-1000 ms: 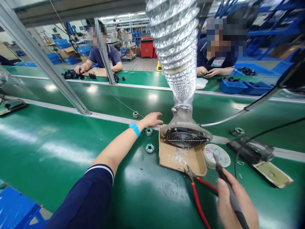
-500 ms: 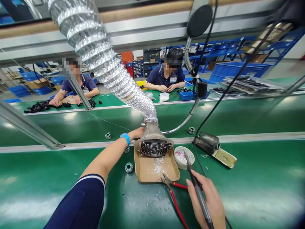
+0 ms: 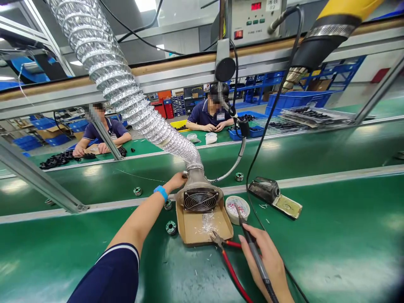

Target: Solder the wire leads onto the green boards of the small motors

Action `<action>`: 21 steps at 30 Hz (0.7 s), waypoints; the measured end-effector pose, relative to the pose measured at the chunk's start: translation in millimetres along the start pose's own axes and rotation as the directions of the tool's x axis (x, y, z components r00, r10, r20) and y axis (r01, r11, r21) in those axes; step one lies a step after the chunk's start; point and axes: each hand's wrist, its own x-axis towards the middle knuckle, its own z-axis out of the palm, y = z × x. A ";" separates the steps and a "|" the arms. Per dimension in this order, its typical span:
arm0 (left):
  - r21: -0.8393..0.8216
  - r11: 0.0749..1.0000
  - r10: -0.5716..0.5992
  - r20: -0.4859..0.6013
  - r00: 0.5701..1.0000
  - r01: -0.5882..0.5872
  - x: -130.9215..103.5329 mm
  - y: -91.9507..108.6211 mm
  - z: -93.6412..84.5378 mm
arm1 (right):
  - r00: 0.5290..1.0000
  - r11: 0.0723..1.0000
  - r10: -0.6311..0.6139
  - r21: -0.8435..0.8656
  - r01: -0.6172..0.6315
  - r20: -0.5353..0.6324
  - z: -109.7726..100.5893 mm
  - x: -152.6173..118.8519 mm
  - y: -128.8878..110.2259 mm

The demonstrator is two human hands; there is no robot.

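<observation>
My right hand [image 3: 267, 256] is closed around a black soldering iron [image 3: 256, 252], its tip over a round white tub [image 3: 237, 209] of small red and white bits. Stretched forward, my left hand [image 3: 179, 180] is at the back left of the grey fume hood [image 3: 197, 181]; its fingers are partly hidden there. Below the hood's fan grille [image 3: 201, 201] sits a cardboard tray [image 3: 189, 231] with wire clippings. Red-handled cutters [image 3: 232, 269] lie open at the tray's front edge, left of my right hand.
Small round coil parts [image 3: 171, 227] stand left of the tray. An iron stand [image 3: 268, 191] with a sponge lies at right. A silver duct [image 3: 135, 97] rises to the upper left. A black cable [image 3: 258, 147] hangs down at right. Two people sit across the line.
The view has tilted up, showing a control box and a yellow hose at the top. Both hands stay in about the same places relative to the hood and the tub.
</observation>
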 end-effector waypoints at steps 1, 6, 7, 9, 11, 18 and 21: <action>-0.012 1.000 -0.018 -0.036 0.999 0.017 -4.4 -2.9 -8.4 | 1.000 1.000 0.013 0.006 -0.013 -0.014 -1.2 0.8 0.8; -0.117 0.993 -0.049 -0.182 0.982 0.028 -70.2 -14.8 -42.7 | 0.994 0.994 0.103 0.053 -0.100 -0.046 -7.7 -0.3 -1.7; -0.144 0.989 -0.044 -0.181 0.982 0.018 -91.6 -14.3 -43.6 | 0.991 0.991 0.125 0.057 -0.123 -0.038 -8.9 -1.7 -4.2; -0.196 0.981 -0.038 -0.149 0.988 0.008 -137.1 -9.2 -37.9 | 0.981 0.979 0.193 0.075 -0.192 -0.004 -11.7 -5.2 -12.1; -0.240 0.970 -0.048 -0.081 0.996 0.028 -179.8 -0.3 -24.9 | 0.955 0.946 0.289 0.134 -0.295 0.059 -15.4 -8.9 -24.0; -0.388 0.907 -0.040 0.308 0.951 0.164 -266.2 29.1 24.4 | 0.861 0.815 0.182 0.417 -0.402 0.474 -39.0 -3.6 -87.7; -0.396 0.892 -0.044 0.400 0.916 0.216 -280.5 39.4 32.2 | 0.830 0.782 0.107 0.470 -0.410 0.547 -44.6 6.3 -106.4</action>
